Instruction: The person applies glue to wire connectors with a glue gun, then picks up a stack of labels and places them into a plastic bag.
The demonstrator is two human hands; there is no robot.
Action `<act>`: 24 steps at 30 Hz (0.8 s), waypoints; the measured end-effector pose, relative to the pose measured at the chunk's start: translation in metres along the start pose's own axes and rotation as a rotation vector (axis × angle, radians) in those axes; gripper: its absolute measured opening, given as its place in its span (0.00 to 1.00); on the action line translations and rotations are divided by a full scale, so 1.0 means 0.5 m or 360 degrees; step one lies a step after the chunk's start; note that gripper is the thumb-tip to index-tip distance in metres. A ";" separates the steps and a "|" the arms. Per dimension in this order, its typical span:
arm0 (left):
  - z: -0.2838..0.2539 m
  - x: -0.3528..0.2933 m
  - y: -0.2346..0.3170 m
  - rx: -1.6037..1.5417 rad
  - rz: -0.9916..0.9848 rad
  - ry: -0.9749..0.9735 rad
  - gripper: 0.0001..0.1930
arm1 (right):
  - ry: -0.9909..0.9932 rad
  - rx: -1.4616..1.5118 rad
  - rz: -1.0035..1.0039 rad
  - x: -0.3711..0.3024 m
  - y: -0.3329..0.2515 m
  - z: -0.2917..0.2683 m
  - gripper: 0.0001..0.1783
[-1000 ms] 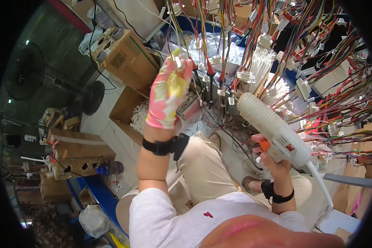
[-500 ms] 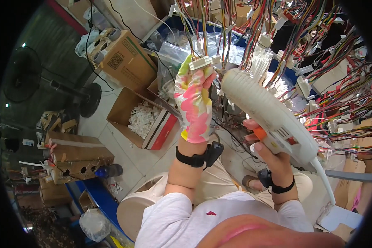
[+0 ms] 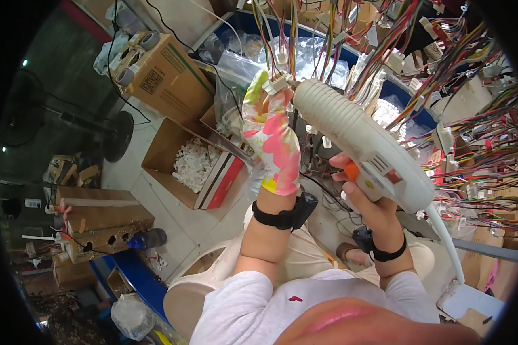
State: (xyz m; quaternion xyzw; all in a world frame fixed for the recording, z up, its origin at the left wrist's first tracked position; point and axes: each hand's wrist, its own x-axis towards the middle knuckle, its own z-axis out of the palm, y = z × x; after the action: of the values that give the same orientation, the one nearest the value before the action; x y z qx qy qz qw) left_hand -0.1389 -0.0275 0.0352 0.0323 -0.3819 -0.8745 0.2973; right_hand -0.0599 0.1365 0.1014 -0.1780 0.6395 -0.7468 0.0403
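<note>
One white rectangular plastic connector (image 3: 277, 85) sits at the fingertips of the left hand (image 3: 273, 129), ahead of the body at centre. This hand, in a pink, yellow and white patterned fabric glove, is raised on a forward-reaching forearm, fingers pinched around the connector. The bare right hand (image 3: 374, 208), nearer and to the right, grips one white plastic glue gun (image 3: 357, 135) with a ribbed barrel and orange trigger (image 3: 351, 170). Its nozzle points far-left, beside the connector; contact cannot be determined. Two black wrist straps (image 3: 273, 218) are worn, one per arm. Left stands one open-topped cardboard box (image 3: 224, 183) of small white pieces; multicoloured wire bundles (image 3: 394, 26), too many to count, hang far right.
</note>
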 end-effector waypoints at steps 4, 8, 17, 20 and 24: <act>-0.045 0.004 -0.043 0.0646 0.0405 -0.0189 0.19 | 0.0009 0.0016 0.0059 0.014 0.019 0.003 0.24; -0.046 -0.011 -0.067 0.0245 0.0113 -0.0077 0.21 | 0.0041 -0.0003 0.0100 0.020 0.028 -0.005 0.23; -0.002 0.007 -0.003 -0.0059 -0.0035 0.0009 0.22 | 0.0072 0.0043 0.0178 0.025 0.014 0.008 0.22; 0.018 0.009 0.004 0.0119 0.0101 -0.0064 0.19 | 0.0076 0.0031 0.0178 0.026 0.011 0.002 0.22; 0.028 0.007 0.015 0.0026 0.0103 0.0047 0.21 | 0.0037 0.0035 0.0183 0.027 0.015 0.003 0.22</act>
State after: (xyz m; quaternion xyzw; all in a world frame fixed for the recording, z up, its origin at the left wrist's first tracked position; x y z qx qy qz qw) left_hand -0.1422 -0.0244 0.0508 0.0353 -0.3854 -0.8607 0.3309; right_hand -0.0733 0.1296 0.0970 -0.1317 0.6410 -0.7522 0.0777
